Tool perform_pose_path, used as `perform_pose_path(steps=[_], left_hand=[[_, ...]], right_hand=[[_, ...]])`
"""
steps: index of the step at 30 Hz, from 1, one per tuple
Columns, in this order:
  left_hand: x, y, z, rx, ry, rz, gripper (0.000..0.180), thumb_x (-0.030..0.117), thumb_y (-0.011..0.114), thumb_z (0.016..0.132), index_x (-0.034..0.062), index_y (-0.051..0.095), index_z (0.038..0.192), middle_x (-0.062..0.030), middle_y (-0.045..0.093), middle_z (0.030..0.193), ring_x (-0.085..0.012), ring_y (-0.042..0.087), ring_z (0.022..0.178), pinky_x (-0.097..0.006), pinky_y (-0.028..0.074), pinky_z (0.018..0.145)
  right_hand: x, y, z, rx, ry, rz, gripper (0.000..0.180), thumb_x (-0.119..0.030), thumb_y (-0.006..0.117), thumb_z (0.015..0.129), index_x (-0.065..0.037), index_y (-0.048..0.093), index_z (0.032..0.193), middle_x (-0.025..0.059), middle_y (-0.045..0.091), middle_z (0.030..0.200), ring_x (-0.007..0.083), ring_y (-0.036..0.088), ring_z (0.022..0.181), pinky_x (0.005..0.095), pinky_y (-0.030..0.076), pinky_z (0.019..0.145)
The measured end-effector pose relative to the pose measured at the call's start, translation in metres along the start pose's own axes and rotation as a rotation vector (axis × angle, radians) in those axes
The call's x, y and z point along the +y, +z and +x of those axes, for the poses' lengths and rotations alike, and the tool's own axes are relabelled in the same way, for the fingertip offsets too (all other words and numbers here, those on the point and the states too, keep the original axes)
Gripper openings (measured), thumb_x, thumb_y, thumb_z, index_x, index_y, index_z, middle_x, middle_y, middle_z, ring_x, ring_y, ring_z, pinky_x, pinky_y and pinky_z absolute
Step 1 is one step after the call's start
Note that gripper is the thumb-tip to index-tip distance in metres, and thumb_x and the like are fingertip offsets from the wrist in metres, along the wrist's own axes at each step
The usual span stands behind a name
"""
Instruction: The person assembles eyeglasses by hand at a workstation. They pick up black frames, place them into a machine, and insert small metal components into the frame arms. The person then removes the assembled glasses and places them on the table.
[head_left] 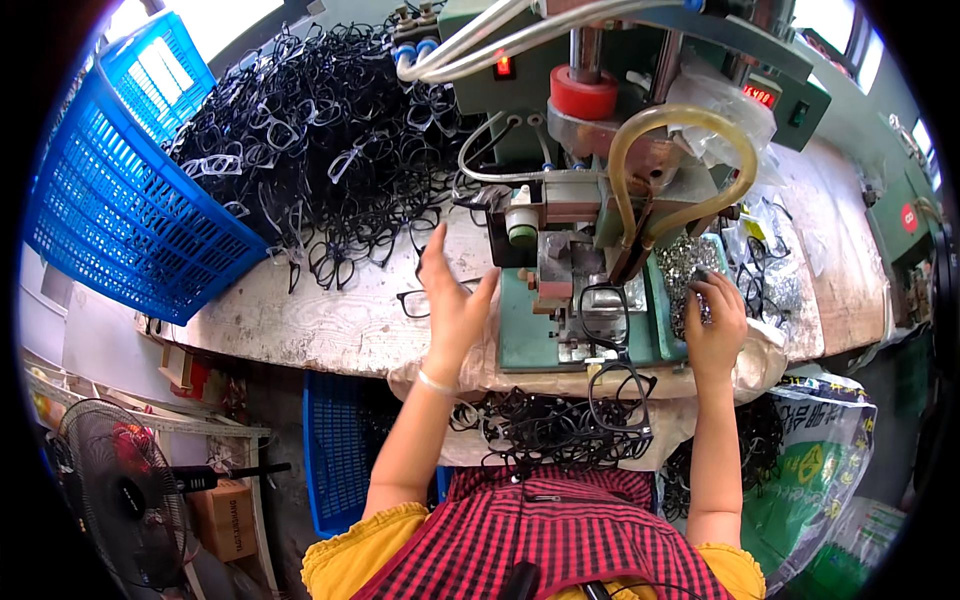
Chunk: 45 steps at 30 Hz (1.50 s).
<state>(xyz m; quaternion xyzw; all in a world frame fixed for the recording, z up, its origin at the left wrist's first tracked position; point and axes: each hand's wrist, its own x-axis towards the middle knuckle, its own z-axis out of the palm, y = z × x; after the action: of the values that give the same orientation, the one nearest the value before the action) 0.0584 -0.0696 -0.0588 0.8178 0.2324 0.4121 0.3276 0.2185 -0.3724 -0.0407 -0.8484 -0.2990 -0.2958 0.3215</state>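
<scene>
While your right hand (718, 325) is at the tray (671, 345) of small metal pieces (680, 265), it would be good, I think, to pick only one piece and to feel that it sits straight between the fingertips. The black glasses frame (612, 350) is at the machine (574, 198): one ring is up at its metal parts, and the other ring is lower, toward your body. Check, before any pressing, that this frame is not tilted, and keep your fingers out from under the machine. Your right fingers are bent over the pieces; whether they pinch one, I cannot tell. Your left hand (455, 305) is open, with thumb and fingers spread, and seems to hold nothing. Just beside it, another frame (404, 302) lies on the table (330, 325); whether they touch, I cannot tell.
</scene>
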Motion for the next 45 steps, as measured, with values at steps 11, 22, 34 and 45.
perform_pose_path(steps=[11, 22, 34, 45], left_hand=[[0.015, -0.035, 0.096, 0.021, 0.147, -0.058, 0.067, 0.001, 0.078, 0.077, 0.0068, 0.052, 0.139, -0.0130, 0.062, 0.132, -0.0277, 0.058, 0.123, -0.037, 0.047, 0.100], [-0.079, -0.028, 0.019, -0.416, 0.202, 0.625, 0.022, -0.005, 0.059, 0.079, 0.0069, 0.070, 0.095, -0.0118, 0.064, 0.093, -0.0336, 0.061, 0.086, -0.042, 0.051, 0.075], [0.038, -0.040, 0.010, 0.070, -0.303, -1.062, 0.022, 0.020, 0.049, 0.107, 0.0024, 0.060, 0.116, -0.0035, 0.054, 0.090, -0.0105, 0.049, 0.071, -0.024, 0.041, 0.060], [0.141, -0.038, 0.020, -0.119, 0.622, -0.475, 0.006, -0.001, 0.067, 0.090, 0.0025, 0.066, 0.094, -0.0145, 0.073, 0.099, -0.0217, 0.068, 0.086, -0.036, 0.055, 0.079]], right_hand=[[0.015, -0.007, -0.025, 0.085, 0.356, 0.292, 0.011, -0.001, 0.068, 0.089, 0.000, 0.071, 0.100, 0.0055, 0.070, 0.093, 0.0136, 0.065, 0.088, 0.0273, 0.050, 0.083], [-0.045, -0.034, -0.009, 0.039, 0.310, 0.546, 0.016, 0.004, 0.072, 0.080, -0.001, 0.074, 0.096, 0.0107, 0.072, 0.094, 0.0242, 0.067, 0.091, 0.0337, 0.051, 0.084], [-0.097, 0.011, 0.028, -0.058, 0.405, 1.104, 0.052, 0.003, 0.071, 0.083, 0.003, 0.052, 0.130, 0.0086, 0.068, 0.099, 0.0124, 0.064, 0.097, 0.0275, 0.048, 0.092], [-0.124, -0.042, 0.020, -0.186, 0.362, 1.199, 0.061, 0.002, 0.064, 0.085, 0.003, 0.045, 0.143, 0.0172, 0.065, 0.122, 0.0232, 0.061, 0.120, 0.0350, 0.042, 0.107]])
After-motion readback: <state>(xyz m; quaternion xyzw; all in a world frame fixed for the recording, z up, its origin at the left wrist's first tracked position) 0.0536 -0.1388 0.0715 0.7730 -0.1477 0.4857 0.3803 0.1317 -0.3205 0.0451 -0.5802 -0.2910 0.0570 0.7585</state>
